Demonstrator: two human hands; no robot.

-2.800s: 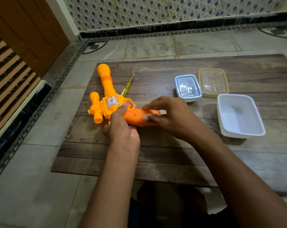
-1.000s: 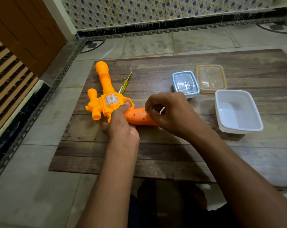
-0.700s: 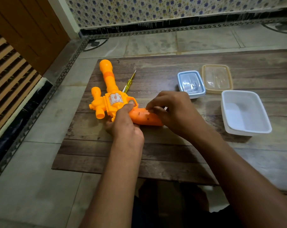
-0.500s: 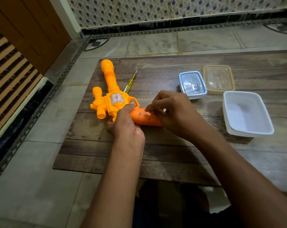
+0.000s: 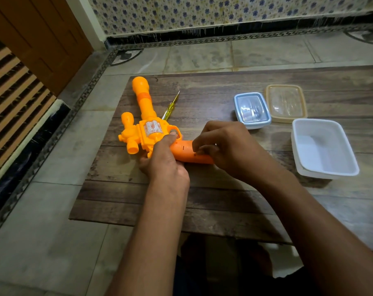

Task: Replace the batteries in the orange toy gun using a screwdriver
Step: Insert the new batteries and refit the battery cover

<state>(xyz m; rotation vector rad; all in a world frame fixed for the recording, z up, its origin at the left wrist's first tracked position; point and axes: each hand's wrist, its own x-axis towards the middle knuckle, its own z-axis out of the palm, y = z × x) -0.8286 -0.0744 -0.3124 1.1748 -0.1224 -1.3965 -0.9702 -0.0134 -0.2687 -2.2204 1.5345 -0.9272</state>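
The orange toy gun [image 5: 146, 127] lies flat on the wooden board [image 5: 202, 201], its barrel pointing away from me. My left hand [image 5: 163, 161] grips the gun's body where the trigger guard meets the darker orange handle [image 5: 185, 153]. My right hand [image 5: 228, 149] curls over the far end of that handle, fingertips pressing on its top face. A yellow screwdriver [image 5: 170, 106] lies on the board just right of the barrel, untouched. No batteries are visible.
At the right of the board stand a lidded blue-rimmed box [image 5: 251, 110], a tan-lidded box [image 5: 286, 102] and an open white tub [image 5: 323, 147]. Tiled floor surrounds the board, with a wooden door [image 5: 38, 39] at the left.
My right hand's fingers have shifted along the gun's handle, from its end toward its top face. My left hand keeps its grip; the view has shifted slightly.
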